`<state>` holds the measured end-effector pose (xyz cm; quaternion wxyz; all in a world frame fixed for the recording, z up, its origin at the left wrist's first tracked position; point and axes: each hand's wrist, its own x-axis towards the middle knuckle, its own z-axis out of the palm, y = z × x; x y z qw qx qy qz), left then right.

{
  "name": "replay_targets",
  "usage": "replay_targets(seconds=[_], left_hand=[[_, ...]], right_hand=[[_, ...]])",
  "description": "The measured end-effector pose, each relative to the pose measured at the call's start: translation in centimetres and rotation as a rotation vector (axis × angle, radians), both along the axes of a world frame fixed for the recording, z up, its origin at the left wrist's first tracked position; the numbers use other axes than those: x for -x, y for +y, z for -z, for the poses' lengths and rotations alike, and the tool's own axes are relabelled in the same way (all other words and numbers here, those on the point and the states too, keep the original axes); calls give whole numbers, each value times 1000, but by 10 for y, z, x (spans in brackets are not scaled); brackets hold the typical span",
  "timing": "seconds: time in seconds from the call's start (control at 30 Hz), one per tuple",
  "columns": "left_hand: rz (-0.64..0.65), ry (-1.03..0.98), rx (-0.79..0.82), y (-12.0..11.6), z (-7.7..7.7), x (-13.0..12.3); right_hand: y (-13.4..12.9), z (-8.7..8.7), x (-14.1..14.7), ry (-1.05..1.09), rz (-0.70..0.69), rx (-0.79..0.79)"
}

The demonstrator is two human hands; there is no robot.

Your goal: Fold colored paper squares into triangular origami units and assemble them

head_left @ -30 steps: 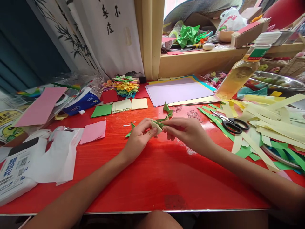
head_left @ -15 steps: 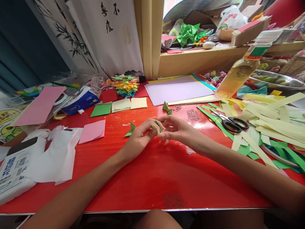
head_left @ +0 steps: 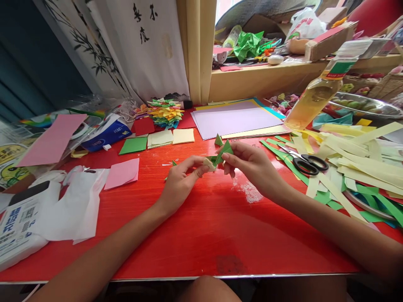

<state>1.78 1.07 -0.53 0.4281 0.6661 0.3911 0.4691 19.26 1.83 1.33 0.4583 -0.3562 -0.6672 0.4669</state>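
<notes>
Over the middle of the red table (head_left: 201, 235), my left hand (head_left: 182, 180) pinches a small folded cream paper piece (head_left: 208, 163). My right hand (head_left: 252, 165), just to its right, grips a folded green paper piece (head_left: 225, 152) between thumb and fingers. Some green paper also shows between the two hands, and whether it is joined to the cream piece I cannot tell. Another green folded piece (head_left: 218, 140) stands behind my right hand. One more lies partly hidden behind my left hand.
Black-handled scissors (head_left: 307, 163) lie right among paper strips (head_left: 362, 159). A tilted bottle (head_left: 315, 94) stands behind them. Large paper sheets (head_left: 236, 118) lie at the back. Left are square papers (head_left: 134, 144), pink paper (head_left: 122, 173) and a wipes pack (head_left: 22, 222).
My right hand has moved away from my left, and the green piece in it now shows raised between its fingers. The cream piece stays in my left hand.
</notes>
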Motion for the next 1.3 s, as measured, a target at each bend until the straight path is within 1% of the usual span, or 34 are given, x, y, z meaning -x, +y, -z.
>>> replay_targets(seconds=[0.1, 0.2, 0.37, 0.57, 0.97, 1.2, 1.3], left_hand=[[-16, -60, 21, -2, -2, -2], [-20, -92, 24, -4, -3, -2], [-36, -73, -27, -5, -4, -2], [-46, -65, -84, -5, -2, -1], [-36, -51, -99, -5, -1, 1], [-69, -34, -91, -4, 0, 0], [-73, -32, -88, -4, 1, 0]], right_hand=[[-1, 0, 1, -5, -33, -19], [-1, 1, 0, -98, -28, -50], [0, 1, -4, -247, 48, -182], [-2, -2, -4, -310, 75, -340], [-5, -5, -3, -403, 120, -414], [-8, -9, -3, -515, 175, -453], [-8, -8, -3, -530, 184, -456]])
